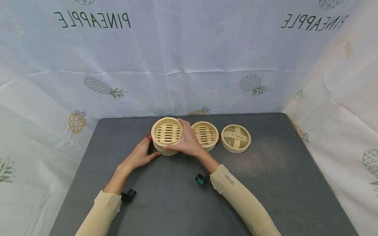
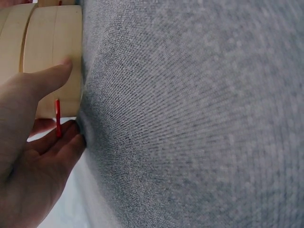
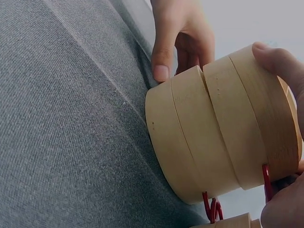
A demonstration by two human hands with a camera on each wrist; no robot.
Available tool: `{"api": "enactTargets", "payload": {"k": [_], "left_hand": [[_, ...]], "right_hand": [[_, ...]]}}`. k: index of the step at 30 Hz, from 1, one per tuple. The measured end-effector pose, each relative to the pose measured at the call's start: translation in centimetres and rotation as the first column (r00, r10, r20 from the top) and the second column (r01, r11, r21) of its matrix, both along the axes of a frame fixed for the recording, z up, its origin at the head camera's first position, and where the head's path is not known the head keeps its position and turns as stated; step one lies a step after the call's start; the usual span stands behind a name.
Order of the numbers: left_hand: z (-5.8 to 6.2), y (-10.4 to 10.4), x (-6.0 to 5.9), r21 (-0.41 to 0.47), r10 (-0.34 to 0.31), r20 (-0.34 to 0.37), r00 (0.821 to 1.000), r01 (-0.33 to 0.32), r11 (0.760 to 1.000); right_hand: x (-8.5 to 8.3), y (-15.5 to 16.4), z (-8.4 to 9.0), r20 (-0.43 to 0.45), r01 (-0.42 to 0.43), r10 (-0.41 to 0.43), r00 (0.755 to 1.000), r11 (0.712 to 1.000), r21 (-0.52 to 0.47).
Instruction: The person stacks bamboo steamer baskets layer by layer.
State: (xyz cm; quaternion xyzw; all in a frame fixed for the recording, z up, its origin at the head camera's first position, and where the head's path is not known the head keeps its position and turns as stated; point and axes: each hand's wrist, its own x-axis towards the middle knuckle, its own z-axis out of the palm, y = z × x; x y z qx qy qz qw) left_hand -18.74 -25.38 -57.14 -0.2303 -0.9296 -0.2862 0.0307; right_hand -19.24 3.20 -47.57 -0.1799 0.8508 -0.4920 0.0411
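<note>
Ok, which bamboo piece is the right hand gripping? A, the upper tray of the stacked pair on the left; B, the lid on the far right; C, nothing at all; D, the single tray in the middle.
A: the right hand curls over the upper tray of the stack, while the middle tray and the lid lie untouched beside it on the grey table.

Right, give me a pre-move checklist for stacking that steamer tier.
1. Right hand grips the upper tier: ok.
2. Left hand touches the lower tier: ok.
3. Upper tier seated level on the lower one: not ok, it sits tilted in the right wrist view.
4. Red loop free of the fingers: cannot tell.
5. Third tier and lid stand apart to the right: ok.
</note>
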Motion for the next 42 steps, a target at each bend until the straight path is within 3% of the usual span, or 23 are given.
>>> {"api": "enactTargets", "payload": {"k": [1,8,14,17,23,27,28,31,35,38,42], "left_hand": [[0.7,0.2,0.4,0.016,-0.017,0.001,1.000,0.017,1.000],[1.1,0.6,0.5,0.056,-0.011,0.006,1.000,0.010,0.998],[3.3,1.3,1.6,0.131,-0.056,-0.021,0.998,0.058,0.990],[2.8,1.0,1.3,0.109,-0.046,-0.010,0.999,0.047,0.993],[-0.2,-0.1,-0.1,0.038,-0.032,-0.018,0.999,0.033,0.999],[-0.7,-0.3,-0.3,0.035,-0.032,-0.019,0.999,0.032,0.999],[-0.6,-0.2,-0.3,0.041,-0.029,-0.006,1.000,0.029,0.999],[2.4,1.0,1.1,0.050,-0.025,0.024,0.999,0.024,0.998],[4.4,1.8,2.1,0.100,-0.047,-0.012,0.999,0.048,0.994],[2.6,1.1,1.3,0.117,-0.056,-0.050,0.997,0.062,0.991],[1.6,0.7,0.8,0.095,-0.049,-0.033,0.998,0.052,0.994]], "right_hand": [[0.0,0.0,0.0,0.004,-0.001,0.001,1.000,1.000,0.002],[-0.1,0.0,-0.1,0.004,-0.008,0.008,1.000,1.000,0.010],[-0.2,0.0,-0.1,-0.005,-0.026,0.026,1.000,1.000,0.006],[-0.3,0.0,-0.1,-0.013,-0.040,0.040,0.999,0.999,0.008],[-0.5,0.0,-0.3,-0.012,-0.062,0.062,0.998,0.998,0.021],[-0.6,0.0,-0.5,-0.014,-0.066,0.066,0.998,0.998,0.024],[-0.6,0.0,-0.5,-0.017,-0.068,0.068,0.998,0.997,0.024],[-0.8,0.0,-0.6,-0.023,-0.072,0.072,0.997,0.997,0.024],[-0.8,0.1,-0.6,-0.017,-0.078,0.078,0.997,0.997,0.029],[-0.8,0.1,-0.6,-0.010,-0.085,0.085,0.996,0.996,0.029],[-0.7,0.1,-0.4,-0.004,-0.096,0.097,0.995,0.995,0.019]]}}
